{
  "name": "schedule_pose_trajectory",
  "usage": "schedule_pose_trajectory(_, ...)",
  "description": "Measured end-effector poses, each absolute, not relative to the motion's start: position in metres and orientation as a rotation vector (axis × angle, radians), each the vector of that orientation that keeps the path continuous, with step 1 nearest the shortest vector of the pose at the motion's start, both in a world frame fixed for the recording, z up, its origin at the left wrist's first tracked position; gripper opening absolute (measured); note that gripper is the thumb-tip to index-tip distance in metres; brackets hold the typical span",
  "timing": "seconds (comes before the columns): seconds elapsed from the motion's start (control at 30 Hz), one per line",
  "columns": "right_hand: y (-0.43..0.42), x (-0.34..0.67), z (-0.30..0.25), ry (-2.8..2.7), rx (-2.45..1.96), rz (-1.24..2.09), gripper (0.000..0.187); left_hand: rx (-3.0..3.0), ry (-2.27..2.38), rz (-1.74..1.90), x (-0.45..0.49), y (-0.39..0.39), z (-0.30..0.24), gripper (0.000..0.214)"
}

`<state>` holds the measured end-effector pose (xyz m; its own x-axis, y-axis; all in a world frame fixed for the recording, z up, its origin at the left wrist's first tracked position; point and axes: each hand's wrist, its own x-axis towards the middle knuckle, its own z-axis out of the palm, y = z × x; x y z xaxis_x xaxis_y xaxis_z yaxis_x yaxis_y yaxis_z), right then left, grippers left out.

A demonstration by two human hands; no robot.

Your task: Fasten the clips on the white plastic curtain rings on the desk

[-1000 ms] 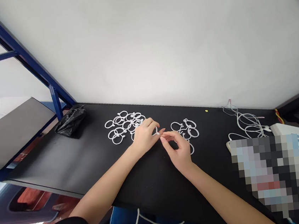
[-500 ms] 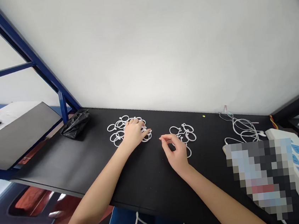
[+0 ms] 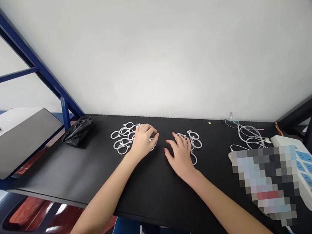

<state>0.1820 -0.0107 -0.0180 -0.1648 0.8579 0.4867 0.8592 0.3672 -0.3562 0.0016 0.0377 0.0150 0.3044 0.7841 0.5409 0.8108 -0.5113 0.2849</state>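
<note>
Two clusters of white plastic rings lie on a black table (image 3: 158, 191). My left hand (image 3: 142, 140) rests palm down on the right edge of the larger left pile of rings (image 3: 122, 137), fingers slightly curled over it. My right hand (image 3: 179, 152) lies flat with fingers spread, its fingertips touching the smaller right pile of rings (image 3: 194, 139). Neither hand visibly holds a ring.
A crumpled black plastic bag (image 3: 76, 131) sits at the table's far left. White cables (image 3: 248, 134) coil at the far right, beside a white and blue power strip (image 3: 306, 164) and a blurred-out patch. A blue metal frame (image 3: 43, 76) and a grey shelf (image 3: 16, 139) stand left.
The hands were pinching a ring together at the middle; they have parted. The left hand went back onto the left pile, and the right hand opened and reached onto the right pile.
</note>
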Motion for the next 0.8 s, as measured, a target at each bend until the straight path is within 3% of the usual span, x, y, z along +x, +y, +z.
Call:
schedule_pose_trajectory(0.1,-0.003,0.192,-0.018,-2.021,-1.579,-0.044,0.029,-2.615,-1.369,-1.025,0.009,0.032,0.018,0.014)
schedule_pose_trajectory(0.33,0.003,0.198,-0.016,-2.072,-1.458,0.135,0.017,-2.828,-1.212,-0.930,0.018,0.024,0.016,0.016)
schedule_pose_trajectory(0.8,0.003,0.195,-0.011,-2.014,-1.250,0.232,0.013,-2.920,-1.242,-0.843,0.018,0.024,0.014,0.018)
